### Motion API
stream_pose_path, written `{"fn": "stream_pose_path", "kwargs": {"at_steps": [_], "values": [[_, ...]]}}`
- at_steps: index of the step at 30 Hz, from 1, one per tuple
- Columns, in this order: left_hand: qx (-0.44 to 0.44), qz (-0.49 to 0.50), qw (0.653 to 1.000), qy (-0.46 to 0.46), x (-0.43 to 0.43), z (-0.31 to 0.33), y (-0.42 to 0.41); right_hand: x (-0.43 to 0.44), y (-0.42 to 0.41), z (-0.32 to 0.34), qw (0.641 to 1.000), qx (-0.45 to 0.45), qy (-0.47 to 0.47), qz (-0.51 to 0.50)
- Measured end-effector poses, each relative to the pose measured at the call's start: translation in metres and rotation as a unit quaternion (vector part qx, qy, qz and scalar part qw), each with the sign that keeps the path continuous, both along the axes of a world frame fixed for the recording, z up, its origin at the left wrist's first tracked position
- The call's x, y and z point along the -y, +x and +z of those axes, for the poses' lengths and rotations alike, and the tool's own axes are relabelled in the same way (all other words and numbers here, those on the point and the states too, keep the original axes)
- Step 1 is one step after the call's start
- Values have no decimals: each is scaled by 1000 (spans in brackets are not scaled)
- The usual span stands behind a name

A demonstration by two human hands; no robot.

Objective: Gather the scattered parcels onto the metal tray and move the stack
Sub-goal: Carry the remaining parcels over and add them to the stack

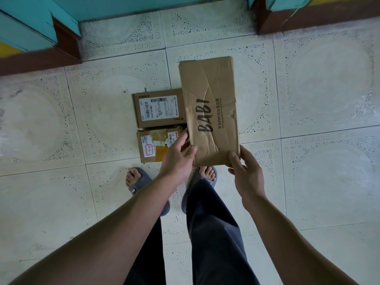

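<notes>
A long flat brown cardboard parcel marked BABI [208, 108] is held above the floor by both hands. My left hand [177, 159] grips its near left edge, and my right hand [245, 173] grips its near right corner with the thumb on top. Below and to the left, two smaller brown parcels lie on the tiled floor: one with a white shipping label [157, 108] farther away, one with yellow tape and a red-framed sticker [154, 148] nearer my feet. Whether they rest on a tray cannot be made out; no metal tray shows.
My two feet in grey slippers [141, 182] stand just behind the parcels. Teal walls with a brown skirting [37, 60] close the far left and far right [308, 19], with a recess between them. Pale patterned floor tiles [318, 95] stretch to both sides.
</notes>
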State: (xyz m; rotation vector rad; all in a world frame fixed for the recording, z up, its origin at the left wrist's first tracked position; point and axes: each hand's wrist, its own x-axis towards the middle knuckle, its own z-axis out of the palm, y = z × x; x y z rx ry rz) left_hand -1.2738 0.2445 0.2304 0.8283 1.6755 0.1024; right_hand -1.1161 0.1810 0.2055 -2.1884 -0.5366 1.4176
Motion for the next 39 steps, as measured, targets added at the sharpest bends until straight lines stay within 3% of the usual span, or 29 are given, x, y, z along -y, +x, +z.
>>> {"fn": "stream_pose_path", "kwargs": {"at_steps": [11,20,25,30,39], "values": [[12,26,1000,6,10,6,-5,14,11,6,1000,2,-31,7],[39,26,996,70,28,47,-24,35,-3,52,999,29,12,-27],[54,-28,993,105,45,94,-44,57,-25,104,995,14,33,-91],[86,-76,984,137,54,164,-53,79,-41,187,975,-64,57,-207],[157,-158,965,136,80,280,-7,150,-24,307,949,-63,79,-298]]}}
